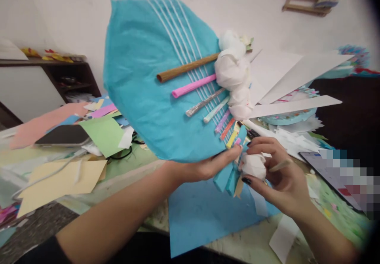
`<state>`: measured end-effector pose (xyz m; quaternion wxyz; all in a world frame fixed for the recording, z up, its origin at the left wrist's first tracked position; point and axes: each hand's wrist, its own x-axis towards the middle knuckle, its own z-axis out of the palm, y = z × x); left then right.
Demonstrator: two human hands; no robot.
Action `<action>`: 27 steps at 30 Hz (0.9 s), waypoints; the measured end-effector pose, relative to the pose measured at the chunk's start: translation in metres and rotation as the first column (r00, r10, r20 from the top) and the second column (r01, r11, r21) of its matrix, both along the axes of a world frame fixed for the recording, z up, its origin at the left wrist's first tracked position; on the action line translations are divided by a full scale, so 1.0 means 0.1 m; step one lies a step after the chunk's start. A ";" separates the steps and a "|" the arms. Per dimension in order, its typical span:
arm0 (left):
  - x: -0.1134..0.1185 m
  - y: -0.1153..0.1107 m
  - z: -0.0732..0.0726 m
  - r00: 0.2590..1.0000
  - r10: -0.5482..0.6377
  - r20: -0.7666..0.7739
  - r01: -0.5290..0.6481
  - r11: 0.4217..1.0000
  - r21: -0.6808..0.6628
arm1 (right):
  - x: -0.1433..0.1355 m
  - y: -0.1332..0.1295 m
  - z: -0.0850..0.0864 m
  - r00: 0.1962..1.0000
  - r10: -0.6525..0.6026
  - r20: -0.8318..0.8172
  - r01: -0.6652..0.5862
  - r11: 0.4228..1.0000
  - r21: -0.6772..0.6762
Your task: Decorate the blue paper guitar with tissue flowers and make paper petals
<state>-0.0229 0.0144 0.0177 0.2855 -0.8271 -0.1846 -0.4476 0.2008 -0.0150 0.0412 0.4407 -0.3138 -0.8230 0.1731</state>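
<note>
A large blue paper craft (133,78) is held up at a tilt, with white lines and a row of coloured paper tubes (194,86) across its face. White paper flowers (233,72) run along its right side. My left hand (210,167) supports it from below, closed round its narrow lower end, where blue paper strips (227,179) hang down. Between the thumb and fingers of my right hand (282,177) is another white paper flower (253,166), pressed close to that lower end. A pale stick-like piece (280,165) also shows at my right fingers.
A blue sheet (208,220) lies on the table below my hands. Left are coloured papers (101,135), a dark flat device (63,134) and a cable (50,175). A phone (329,177) lies at right, near white paper strips (297,106) and another decorated blue piece (291,117).
</note>
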 end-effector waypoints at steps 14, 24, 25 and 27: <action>0.13 0.00 -0.05 0.950 -0.126 0.285 0.200 0.947 -0.249 | -0.03 0.04 -0.05 0.999 -0.015 -0.046 0.016 0.999 0.034; 0.05 0.14 0.03 0.909 -0.281 0.307 0.374 0.875 -0.307 | 0.16 0.11 0.01 0.923 -0.227 -0.310 0.183 0.969 -0.167; 0.05 0.15 0.04 0.899 -0.281 0.335 0.392 0.859 -0.329 | 0.18 0.12 0.03 0.917 -0.232 -0.325 0.181 0.967 -0.178; 0.07 0.18 0.05 0.885 -0.266 0.382 0.413 0.828 -0.380 | 0.20 0.12 0.07 0.929 -0.186 -0.320 0.129 0.973 -0.191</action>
